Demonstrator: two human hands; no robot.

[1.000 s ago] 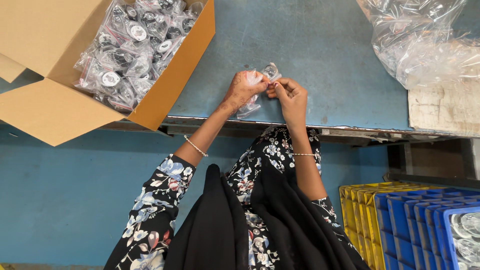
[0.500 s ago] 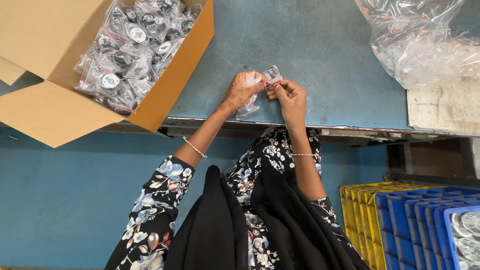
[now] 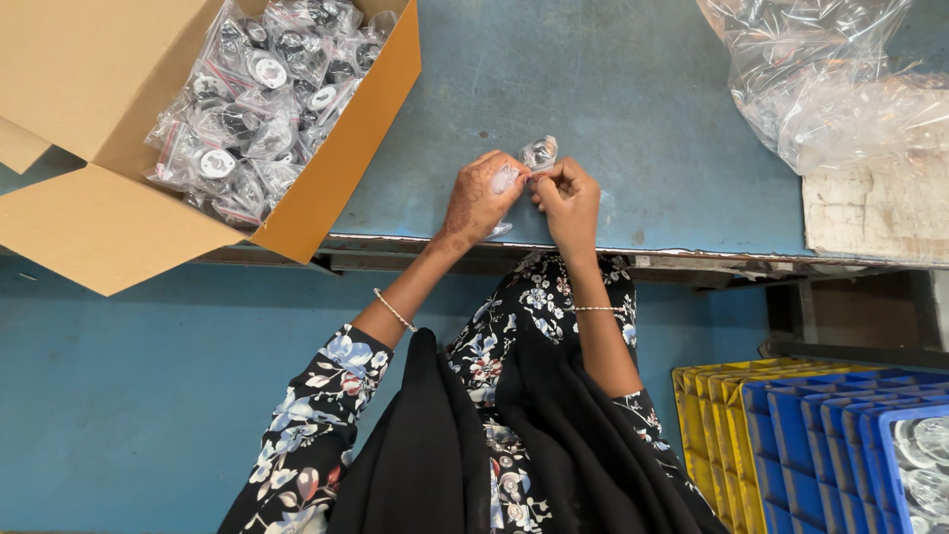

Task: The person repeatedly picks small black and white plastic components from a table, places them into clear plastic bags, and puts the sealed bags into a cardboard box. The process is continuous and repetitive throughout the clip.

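Head view: both hands meet above the near edge of the scuffed, matte blue-painted surface (image 3: 633, 89). The left hand (image 3: 481, 198) and the right hand (image 3: 565, 198) are closed, fingertips pinched on one small clear plastic pouch (image 3: 539, 154) that holds a dark round part; the film is glossy and crinkled. The pouch sits between the two hands, raised just above the surface and near its front edge. Each wrist carries a thin beaded bracelet, and the sleeves are black fabric with a floral print.

At upper left, an open brown corrugated cardboard box (image 3: 336, 178) with its flaps folded out rests on the surface, filled with many similar clear pouches (image 3: 259, 94) of round black-and-white parts. At upper right lies a heap of loose, wrinkled transparent plastic bags (image 3: 830, 79), resting partly on a worn white block (image 3: 875, 213). At lower right, below the surface, stand stacked rigid blue and yellow plastic crates (image 3: 791, 435) with ribbed walls.

Compared with the frame half a second earlier, the hands and pouch hold nearly the same position; the grip is unchanged, and the box and bags have not moved.
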